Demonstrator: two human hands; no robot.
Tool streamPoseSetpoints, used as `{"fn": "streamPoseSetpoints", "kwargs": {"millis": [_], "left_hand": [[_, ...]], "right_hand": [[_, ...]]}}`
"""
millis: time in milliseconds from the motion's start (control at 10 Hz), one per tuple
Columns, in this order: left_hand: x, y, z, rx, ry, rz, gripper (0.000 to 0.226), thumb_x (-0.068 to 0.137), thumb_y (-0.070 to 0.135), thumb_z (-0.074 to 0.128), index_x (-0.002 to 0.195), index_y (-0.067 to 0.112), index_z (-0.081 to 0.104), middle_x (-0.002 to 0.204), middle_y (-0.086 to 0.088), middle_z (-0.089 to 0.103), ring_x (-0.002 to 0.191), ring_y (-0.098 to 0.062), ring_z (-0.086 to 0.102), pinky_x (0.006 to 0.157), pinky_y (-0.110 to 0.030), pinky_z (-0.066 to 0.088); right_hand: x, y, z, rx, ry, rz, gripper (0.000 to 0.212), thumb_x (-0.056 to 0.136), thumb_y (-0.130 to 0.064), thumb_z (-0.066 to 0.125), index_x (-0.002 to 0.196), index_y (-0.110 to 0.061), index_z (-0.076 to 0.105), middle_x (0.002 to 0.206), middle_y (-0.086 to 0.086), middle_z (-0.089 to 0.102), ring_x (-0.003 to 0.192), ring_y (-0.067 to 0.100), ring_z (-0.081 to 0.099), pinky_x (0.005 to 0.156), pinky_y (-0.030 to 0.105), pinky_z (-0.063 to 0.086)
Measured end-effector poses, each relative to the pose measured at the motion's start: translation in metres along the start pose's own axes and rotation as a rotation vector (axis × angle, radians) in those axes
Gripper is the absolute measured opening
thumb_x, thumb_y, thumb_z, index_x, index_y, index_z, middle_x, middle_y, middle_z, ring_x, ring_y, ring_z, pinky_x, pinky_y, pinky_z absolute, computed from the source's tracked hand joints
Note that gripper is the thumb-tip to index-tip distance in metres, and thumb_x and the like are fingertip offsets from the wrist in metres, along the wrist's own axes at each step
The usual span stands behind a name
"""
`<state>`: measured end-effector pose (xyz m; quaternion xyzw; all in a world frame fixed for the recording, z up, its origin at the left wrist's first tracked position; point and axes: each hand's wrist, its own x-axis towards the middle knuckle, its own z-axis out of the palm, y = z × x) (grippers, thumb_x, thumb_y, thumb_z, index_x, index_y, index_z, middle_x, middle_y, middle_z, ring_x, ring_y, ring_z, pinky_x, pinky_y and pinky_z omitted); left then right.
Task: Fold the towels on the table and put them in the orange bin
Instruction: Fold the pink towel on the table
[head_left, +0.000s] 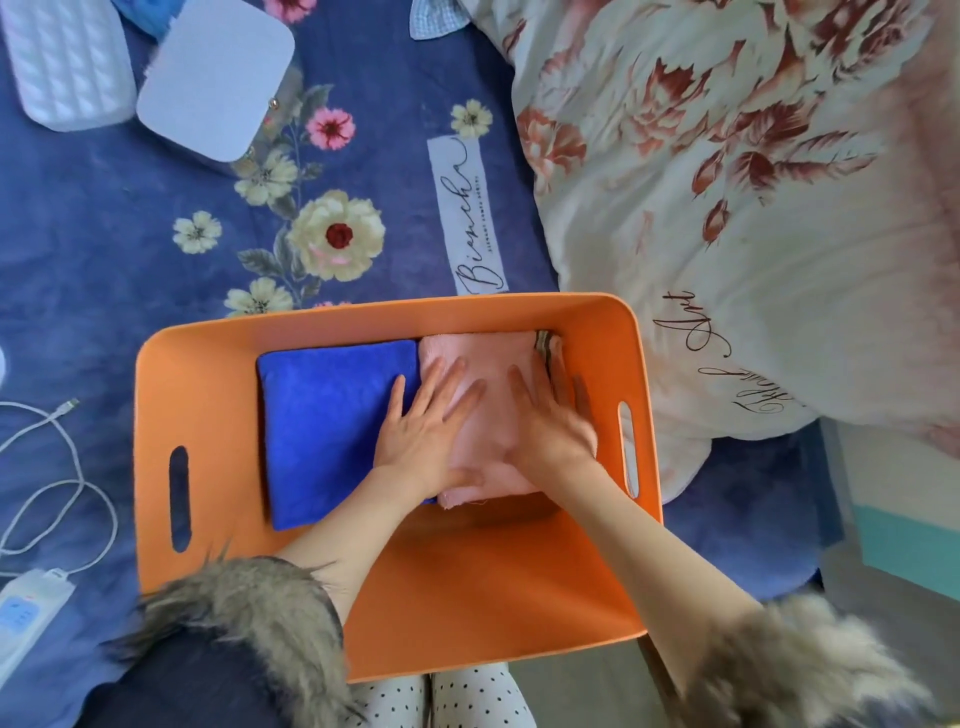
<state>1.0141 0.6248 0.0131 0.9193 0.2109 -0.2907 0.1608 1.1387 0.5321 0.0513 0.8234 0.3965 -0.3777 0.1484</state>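
The orange bin stands on a blue flowered blanket in front of me. Inside it a folded blue towel lies at the left and a folded pink towel at the right, side by side. My left hand lies flat with spread fingers across the seam between the blue and pink towels. My right hand presses flat on the right part of the pink towel, near the bin's right wall. A strip of striped cloth shows at the pink towel's far right corner.
A white floral duvet is bunched at the right, touching the bin. Two white boxes sit at the far left. A white cable and a remote-like device lie at the left. Fur-trimmed sleeves cover my forearms.
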Motion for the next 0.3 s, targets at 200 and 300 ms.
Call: {"fn": "streamPoseSetpoints", "kwargs": {"millis": [200, 300], "left_hand": [[0.001, 0.002, -0.002, -0.040, -0.031, 0.015, 0.112, 0.071, 0.074, 0.052, 0.143, 0.032, -0.022, 0.150, 0.005, -0.034, 0.138, -0.021, -0.032, 0.111, -0.055, -0.011], [0.000, 0.002, -0.005, -0.030, -0.040, 0.013, 0.112, 0.069, 0.074, 0.054, 0.145, 0.033, -0.017, 0.152, 0.006, -0.031, 0.139, -0.021, -0.031, 0.112, -0.055, -0.010]], "right_hand": [[-0.068, 0.008, -0.087, 1.012, 0.450, -0.096, 0.028, 0.091, -0.028, 0.058, 0.116, -0.017, 0.065, 0.118, -0.001, 0.066, 0.109, 0.009, 0.059, 0.097, 0.027, 0.044], [-0.100, 0.039, -0.151, 1.549, 0.547, -0.271, 0.022, 0.088, -0.035, 0.057, 0.096, -0.026, 0.075, 0.096, -0.004, 0.074, 0.093, 0.013, 0.068, 0.080, 0.028, 0.056]]}}
